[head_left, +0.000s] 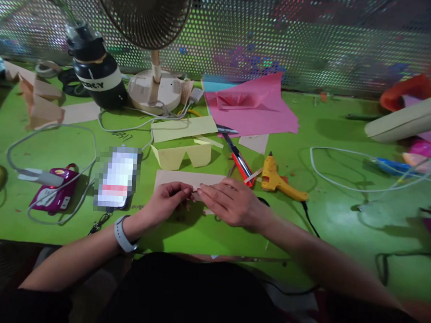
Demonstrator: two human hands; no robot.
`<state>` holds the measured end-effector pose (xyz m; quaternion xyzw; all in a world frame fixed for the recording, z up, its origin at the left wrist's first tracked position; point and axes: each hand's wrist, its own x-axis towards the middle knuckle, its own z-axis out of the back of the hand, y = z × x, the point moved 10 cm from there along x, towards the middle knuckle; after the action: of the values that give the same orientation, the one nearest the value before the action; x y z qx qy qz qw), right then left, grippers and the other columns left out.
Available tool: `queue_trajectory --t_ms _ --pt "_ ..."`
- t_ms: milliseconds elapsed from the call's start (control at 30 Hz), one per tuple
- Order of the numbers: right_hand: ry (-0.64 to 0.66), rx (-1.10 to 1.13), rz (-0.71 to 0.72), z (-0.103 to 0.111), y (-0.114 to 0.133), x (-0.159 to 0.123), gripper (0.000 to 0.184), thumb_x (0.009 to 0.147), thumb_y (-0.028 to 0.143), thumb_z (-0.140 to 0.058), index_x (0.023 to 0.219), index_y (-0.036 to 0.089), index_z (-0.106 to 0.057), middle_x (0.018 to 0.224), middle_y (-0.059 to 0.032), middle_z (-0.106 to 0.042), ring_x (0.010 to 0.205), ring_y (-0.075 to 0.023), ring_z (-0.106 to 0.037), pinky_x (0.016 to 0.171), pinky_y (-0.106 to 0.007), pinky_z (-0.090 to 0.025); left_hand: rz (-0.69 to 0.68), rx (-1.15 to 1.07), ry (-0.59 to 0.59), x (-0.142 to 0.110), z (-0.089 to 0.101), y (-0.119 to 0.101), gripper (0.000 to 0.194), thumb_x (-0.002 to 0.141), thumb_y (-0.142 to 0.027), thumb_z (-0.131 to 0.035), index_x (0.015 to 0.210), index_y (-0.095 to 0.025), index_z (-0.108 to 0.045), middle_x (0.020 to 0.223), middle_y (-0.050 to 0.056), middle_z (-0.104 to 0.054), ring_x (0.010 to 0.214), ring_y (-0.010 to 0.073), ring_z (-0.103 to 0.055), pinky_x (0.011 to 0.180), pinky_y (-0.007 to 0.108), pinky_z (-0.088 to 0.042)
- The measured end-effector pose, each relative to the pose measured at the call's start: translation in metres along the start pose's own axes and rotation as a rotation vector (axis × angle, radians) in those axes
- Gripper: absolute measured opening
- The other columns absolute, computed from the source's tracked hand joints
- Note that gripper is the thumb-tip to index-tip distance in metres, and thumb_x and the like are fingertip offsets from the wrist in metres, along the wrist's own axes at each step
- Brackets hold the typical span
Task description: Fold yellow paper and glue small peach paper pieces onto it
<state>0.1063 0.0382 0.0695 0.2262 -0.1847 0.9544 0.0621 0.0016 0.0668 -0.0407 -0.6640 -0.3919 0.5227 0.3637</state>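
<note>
A beige paper strip (178,178) lies on the green table (343,211) in front of me. My left hand (168,200) is curled at the strip's near edge, thumb and fingers pinched together on a small piece of the paper. My right hand (231,201) rests beside it with fingers stretched toward the left hand, fingertips touching the same spot. A white band is on my left wrist. Just behind the strip sits a folded yellow paper shape (181,155).
A red utility knife (241,164) and a yellow glue gun (277,180) lie right of the strip. A phone (116,178) and a purple device (53,195) with cables sit left. Pink paper (254,108), a fan base (154,90) and a black jug (97,73) stand behind.
</note>
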Motion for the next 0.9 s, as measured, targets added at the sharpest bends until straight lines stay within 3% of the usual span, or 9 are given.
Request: queue_trajectory --t_ms 333,700,900 --pt "-0.099 0.012 -0.024 0.0036 -0.0031 0.0 0.013 0.091 0.011 -0.057 0.096 0.008 -0.069 0.096 -0.011 -0.076 0.076 -0.016 -0.066 0.068 -0.033 -0.05 0.003 0.046 0.005 0.001 -0.0015 -0.0027 0.018 0.083 -0.031 -0.066 0.082 -0.014 -0.066 0.064 -0.001 -0.061 0.054 0.0079 -0.051 0.052 0.02 -0.042" --pt "-0.068 0.011 -0.024 0.0011 -0.0007 -0.0026 0.014 0.092 0.015 -0.057 0.098 0.009 -0.068 0.101 -0.0117 -0.075 0.081 -0.0162 -0.065 0.072 -0.034 -0.05 0.025 0.065 0.036 -0.0006 -0.0049 0.0017 0.029 0.08 -0.041 -0.068 0.085 -0.013 -0.066 0.063 -0.001 -0.06 0.051 0.0075 -0.049 0.049 0.02 -0.041" --pt "-0.095 0.019 -0.026 0.0041 -0.0022 -0.003 0.014 0.092 0.016 -0.058 0.098 0.009 -0.068 0.101 -0.0113 -0.075 0.08 -0.0167 -0.066 0.07 -0.033 -0.05 0.039 0.035 0.032 0.0007 -0.0035 0.0019 0.022 0.082 -0.035 -0.067 0.084 -0.013 -0.065 0.065 0.0 -0.062 0.052 0.0081 -0.053 0.051 0.021 -0.044"
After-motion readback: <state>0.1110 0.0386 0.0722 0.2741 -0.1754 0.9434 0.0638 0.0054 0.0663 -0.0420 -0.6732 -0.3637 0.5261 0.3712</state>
